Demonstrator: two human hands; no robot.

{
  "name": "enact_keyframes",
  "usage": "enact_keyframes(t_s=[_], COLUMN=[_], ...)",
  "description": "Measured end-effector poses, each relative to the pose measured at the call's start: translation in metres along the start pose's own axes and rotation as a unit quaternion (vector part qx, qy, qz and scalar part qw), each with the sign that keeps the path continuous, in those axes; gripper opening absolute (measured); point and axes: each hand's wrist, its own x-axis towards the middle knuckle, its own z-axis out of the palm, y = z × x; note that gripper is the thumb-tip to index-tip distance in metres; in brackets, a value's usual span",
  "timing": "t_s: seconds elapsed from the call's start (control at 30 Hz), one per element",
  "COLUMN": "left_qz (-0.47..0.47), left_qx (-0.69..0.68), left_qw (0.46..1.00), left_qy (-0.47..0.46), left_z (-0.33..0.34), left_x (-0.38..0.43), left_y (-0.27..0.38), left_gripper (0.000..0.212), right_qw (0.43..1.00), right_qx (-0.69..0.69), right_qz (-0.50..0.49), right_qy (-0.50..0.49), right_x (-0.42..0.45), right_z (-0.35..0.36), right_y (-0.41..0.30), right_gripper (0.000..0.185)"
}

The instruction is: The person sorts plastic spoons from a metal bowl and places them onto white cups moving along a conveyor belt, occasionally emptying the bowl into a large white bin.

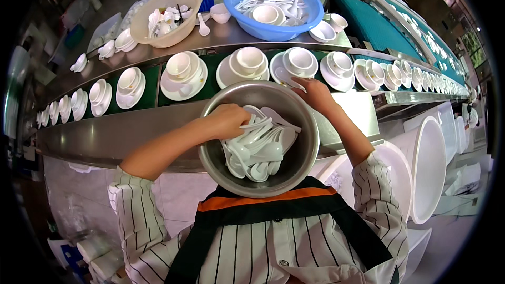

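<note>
A stainless steel bowl [309, 157] full of white soup spoons [258, 154] is right in front of my apron. My left hand [230, 120] reaches over its left rim, the fingers closed around spoon handles at the top of the heap. Beyond the far rim, my right hand [313, 92] has its fingers at the near edge of a white saucer [280, 74] on the green conveyor belt. A cup nested in a bowl [300, 61] sits on that saucer. Whether the right fingertips hold anything cannot be made out.
Similar place settings [183, 75] line the belt [154, 83] both ways. On the steel shelf behind stand a blue basin [272, 27] of spoons and bowls, a beige basin [165, 35] of mixed utensils and a loose spoon [203, 25]. Large white tubs [428, 169] stand at my right.
</note>
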Motion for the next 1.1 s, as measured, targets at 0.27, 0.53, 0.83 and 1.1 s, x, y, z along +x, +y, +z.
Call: enact_keyframes(t_s=[0.27, 0.53, 0.83, 1.1], left_qz=[-0.043, -0.380, -0.403, -0.112], left_qx=[-0.463, -0.208, -0.022, -0.327], left_qw=[0.849, 0.795, 0.753, 0.783], left_qy=[0.250, 0.424, 0.519, 0.518], left_z=[-0.046, 0.024, 0.045, -0.016], left_x=[-0.038, -0.048, -0.088, -0.016], left_y=[-0.020, -0.162, -0.211, -0.095], left_gripper=[0.012, 0.021, 0.019, 0.013], right_qw=[0.986, 0.987, 0.963, 0.968], right_qx=[0.073, -0.047, 0.105, 0.216], right_qz=[-0.143, -0.109, 0.182, 0.106], right_qy=[0.036, -0.109, 0.166, -0.065], right_x=[-0.012, -0.018, 0.048, 0.063], right_z=[-0.057, -0.044, 0.012, 0.023], right_y=[-0.075, -0.089, 0.029, -0.014], right_gripper=[0.024, 0.029, 0.038, 0.033])
